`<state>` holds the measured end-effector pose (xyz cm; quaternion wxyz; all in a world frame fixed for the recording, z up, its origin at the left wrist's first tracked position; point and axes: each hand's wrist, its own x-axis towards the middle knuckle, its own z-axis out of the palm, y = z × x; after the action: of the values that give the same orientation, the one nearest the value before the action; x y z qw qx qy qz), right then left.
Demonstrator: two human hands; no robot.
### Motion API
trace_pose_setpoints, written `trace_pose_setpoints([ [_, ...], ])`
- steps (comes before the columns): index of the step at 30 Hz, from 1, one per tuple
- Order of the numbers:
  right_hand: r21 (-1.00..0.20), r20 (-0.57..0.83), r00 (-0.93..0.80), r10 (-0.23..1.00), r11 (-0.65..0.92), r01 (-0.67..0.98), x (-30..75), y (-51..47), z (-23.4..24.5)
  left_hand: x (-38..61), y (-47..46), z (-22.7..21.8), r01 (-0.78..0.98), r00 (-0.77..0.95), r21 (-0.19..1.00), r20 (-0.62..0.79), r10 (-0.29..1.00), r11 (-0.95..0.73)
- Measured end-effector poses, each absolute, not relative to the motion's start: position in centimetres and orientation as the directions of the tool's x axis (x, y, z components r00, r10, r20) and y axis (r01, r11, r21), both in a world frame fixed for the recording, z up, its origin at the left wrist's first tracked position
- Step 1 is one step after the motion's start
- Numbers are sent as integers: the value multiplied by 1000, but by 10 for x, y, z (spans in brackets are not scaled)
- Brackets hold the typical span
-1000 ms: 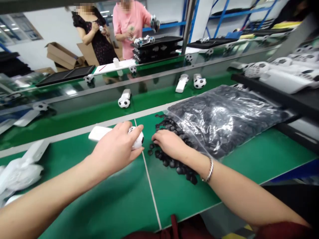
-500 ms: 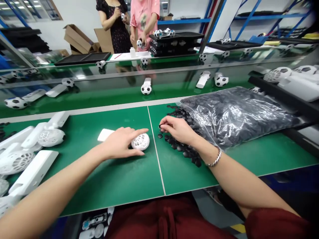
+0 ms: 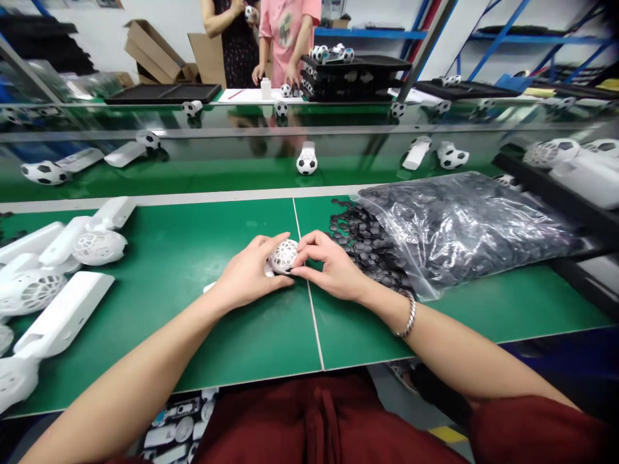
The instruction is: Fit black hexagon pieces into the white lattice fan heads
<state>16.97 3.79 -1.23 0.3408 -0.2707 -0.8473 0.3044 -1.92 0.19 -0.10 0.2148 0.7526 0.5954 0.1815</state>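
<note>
A white ball-shaped lattice part with a handle (image 3: 284, 256) rests on the green mat (image 3: 193, 322) at the middle seam. My left hand (image 3: 249, 274) is wrapped around its left side. From the right, my right hand (image 3: 329, 267) presses its pinched fingertips against the ball; whether a small black piece is between them I cannot make out. Loose black hexagon pieces (image 3: 358, 235) lie just right of my right hand, spilling from a clear bag of black pieces (image 3: 464, 222).
Several white lattice parts with handles (image 3: 53, 283) lie at the left edge. Finished black-and-white ball parts (image 3: 306, 161) ride the belt behind. Two people (image 3: 271, 32) stand at the far table by black trays (image 3: 348, 80). A dark tray (image 3: 561, 180) holds white parts at right.
My right hand left the pile of black pieces and came to the white ball. My left hand drew the part closer and closed around it. The view tilted down slightly.
</note>
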Motion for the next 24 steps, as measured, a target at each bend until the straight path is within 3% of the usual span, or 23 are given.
trace_pose_setpoints([
  [6, -716, 418, -572, 705, 644, 271, 165, 38, -18, -19, 2, -1, 798, 231, 567, 23, 973, -203],
  [12, -838, 242, -545, 803, 456, 300, 161, 37, -16, -18, 4, -2, 805, 214, 556, 52, 976, -206],
  [17, -853, 206, -519, 829, 412, 320, 172, 55, -14, -18, 6, -4, 804, 224, 559, 32, 974, -203],
  [21, -693, 189, -495, 848, 472, 545, 191, 71, -14, -19, 4, -3, 813, 186, 563, -9, 983, -148],
  [24, -522, 111, -558, 823, 525, 672, 195, 70, -14, -21, 4, -2, 859, 187, 481, 25, 982, -176],
])
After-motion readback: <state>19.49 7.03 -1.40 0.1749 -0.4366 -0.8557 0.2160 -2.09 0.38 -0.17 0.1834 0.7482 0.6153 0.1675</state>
